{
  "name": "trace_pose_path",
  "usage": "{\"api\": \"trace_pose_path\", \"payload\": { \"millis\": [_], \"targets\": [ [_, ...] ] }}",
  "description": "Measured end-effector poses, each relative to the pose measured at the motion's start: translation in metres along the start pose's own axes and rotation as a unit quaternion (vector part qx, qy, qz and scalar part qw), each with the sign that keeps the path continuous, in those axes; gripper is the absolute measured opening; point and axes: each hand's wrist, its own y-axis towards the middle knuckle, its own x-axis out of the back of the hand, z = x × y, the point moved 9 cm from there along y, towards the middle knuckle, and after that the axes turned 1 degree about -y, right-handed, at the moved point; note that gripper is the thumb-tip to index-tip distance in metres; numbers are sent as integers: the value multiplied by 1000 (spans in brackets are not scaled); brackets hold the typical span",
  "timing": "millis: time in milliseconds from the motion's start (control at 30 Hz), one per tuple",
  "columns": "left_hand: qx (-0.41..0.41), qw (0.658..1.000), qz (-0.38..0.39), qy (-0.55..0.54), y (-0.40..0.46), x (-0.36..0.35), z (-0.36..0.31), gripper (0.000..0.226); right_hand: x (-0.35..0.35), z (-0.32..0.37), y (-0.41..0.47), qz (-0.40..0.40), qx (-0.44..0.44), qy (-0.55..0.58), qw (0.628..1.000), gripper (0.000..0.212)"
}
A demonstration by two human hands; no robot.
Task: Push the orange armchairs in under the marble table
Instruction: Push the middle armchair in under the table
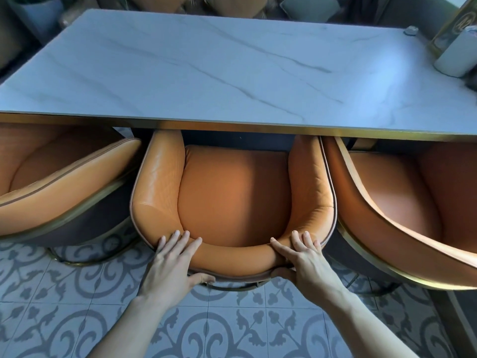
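Both hands are on the curved back of the middle armchair (232,192). The left hand (171,264) lies with its fingers spread flat over the top of the padded rim and its thumb tucked beneath the back edge. The right hand (300,259) does the same on the other side, fingers draped over the rim and thumb hooked under it, so each hand is loosely clamped on the backrest rather than closed into a fist.

That chair stands square to the marble table (206,73), its two arm fronts reaching just under the gold-trimmed edge while most of the seat cushion is out in the open. The left armchair (59,177) sits close beside it, turned at an angle, with its far part under the table edge. The right armchair (402,202) is also angled, its rim touching or nearly touching the middle chair's right arm; I cannot quite tell which.

On the far right of the tabletop stands a pale cylindrical container (455,54), and a small round object (411,30) that is too blurred to name. Below the chairs is a patterned tile floor (232,332).
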Motion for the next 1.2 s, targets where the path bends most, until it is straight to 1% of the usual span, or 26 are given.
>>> {"api": "trace_pose_path", "payload": {
  "millis": [67, 133, 233, 367, 500, 633, 700, 767, 833, 900, 967, 1000, 1100, 1200],
  "targets": [
    [-15, 999, -1, 39, 9, 2, -6, 107, 7, -8, 12, 6, 1, -1, 1000, 72],
    [-14, 999, 2, 51, 17, 2, -7, 109, 9, -12, 18, 9, 10, -6, 1000, 77],
    [-11, 999, 2, 32, 16, 0, -8, 105, 8, -12, 15, -4, 13, 6, 1000, 86],
    [-15, 1000, -4, 26, 15, 4, -9, 107, 6, -12, 15, 10, 9, 9, 1000, 87],
    [-14, 1000, -15, 19, 15, 2, -7, 106, 8, -11, 14, 18, -1, 17, 1000, 82],
    [-15, 999, -14, 39, 16, -3, -5, 121, 8, -12, 13, 15, -7, 8, 1000, 72],
    [-9, 999, -7, 37, 16, -2, -5, 124, 8, -11, 10, 24, -21, 3, 999, 69],
    [-1, 999, 20, 25, 16, 1, -6, 116, 8, -6, 2, 32, -46, -3, 998, 71],
    [8, 997, 74, 9, 10, 3, -9, 104, 11, 7, -11, 40, -79, 10, 996, 75],
    [3, 995, 97, 6, 0, 13, -12, 99, 17, 26, -25, 54, -99, 28, 993, 73],
    [-18, 996, 92, 8, -17, 29, -14, 95, 27, 48, -38, 71, -101, 33, 992, 66],
    [-28, 996, 86, 4, -28, 38, -12, 93, 34, 60, -43, 77, -100, 31, 992, 66],
    [-29, 997, 69, -19, -60, 78, 15, 90, 61, 105, -52, 86, -105, 26, 990, 75],
    [-28, 998, 45, -26, -84, 126, 59, 87, 91, 160, -50, 67, -106, 40, 991, 79]
  ]
}}
